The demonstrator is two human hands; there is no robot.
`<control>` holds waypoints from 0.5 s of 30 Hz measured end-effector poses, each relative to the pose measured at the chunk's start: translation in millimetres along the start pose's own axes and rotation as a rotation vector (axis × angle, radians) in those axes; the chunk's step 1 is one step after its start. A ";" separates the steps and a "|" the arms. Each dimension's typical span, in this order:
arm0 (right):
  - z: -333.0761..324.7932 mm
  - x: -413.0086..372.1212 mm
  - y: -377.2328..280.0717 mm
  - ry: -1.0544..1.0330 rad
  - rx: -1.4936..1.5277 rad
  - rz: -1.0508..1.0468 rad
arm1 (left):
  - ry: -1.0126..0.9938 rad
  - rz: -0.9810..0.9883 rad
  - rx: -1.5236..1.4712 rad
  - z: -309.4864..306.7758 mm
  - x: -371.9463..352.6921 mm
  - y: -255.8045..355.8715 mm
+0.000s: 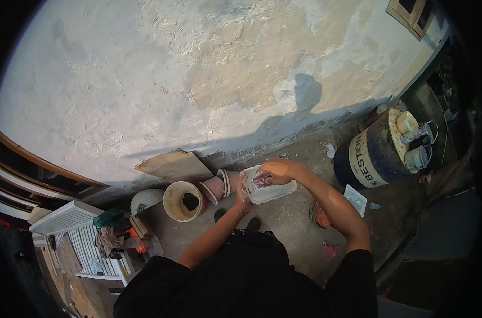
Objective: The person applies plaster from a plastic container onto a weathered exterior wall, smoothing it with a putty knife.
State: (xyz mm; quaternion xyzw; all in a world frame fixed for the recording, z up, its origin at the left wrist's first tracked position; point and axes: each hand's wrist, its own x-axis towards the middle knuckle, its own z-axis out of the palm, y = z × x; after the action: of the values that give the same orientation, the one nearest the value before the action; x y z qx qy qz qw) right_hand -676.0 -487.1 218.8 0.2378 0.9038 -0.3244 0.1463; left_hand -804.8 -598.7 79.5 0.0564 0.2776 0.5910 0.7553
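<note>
In front of my body my left hand point(242, 195) grips the near left edge of a white, plaster-smeared tray point(278, 194). My right hand point(279, 168) reaches over the tray from the right, with fingers curled round a mottled reddish-purple object point(261, 180). That object is inside the tray, and its kind is too small to make out. White residue coats the tray's inside. Ahead of me rises a rough wall point(225, 69) with patchy white and beige plaster, on which my shadow falls.
Left of my feet stand a cream bucket point(169, 208) and pinkish pots point(212, 190) on their sides. A board point(173, 165) leans on the wall. At right is a large drum point(364, 155) with containers on top. A white slatted bench point(74, 225) carries cloths and tools.
</note>
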 end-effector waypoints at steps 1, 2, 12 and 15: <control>-2.5 5.7 -1.3 -0.017 0.007 -0.003 | -0.010 -0.007 -0.006 -2.7 0.8 4.5; -4.5 10.4 -2.7 -0.035 0.014 -0.006 | -0.018 -0.014 -0.012 -6.1 1.2 8.5; -10.5 49.2 8.3 -0.102 0.182 0.033 | -0.031 -0.031 0.025 -25.3 6.0 32.8; -16.2 59.2 7.7 -0.151 0.220 0.039 | -0.039 -0.043 0.038 -26.7 7.4 38.2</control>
State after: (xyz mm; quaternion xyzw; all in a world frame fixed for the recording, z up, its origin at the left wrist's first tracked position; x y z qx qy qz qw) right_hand -723.7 -451.5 202.2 0.2451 0.8444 -0.4355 0.1931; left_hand -849.6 -587.1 70.3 0.0762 0.2753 0.5678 0.7720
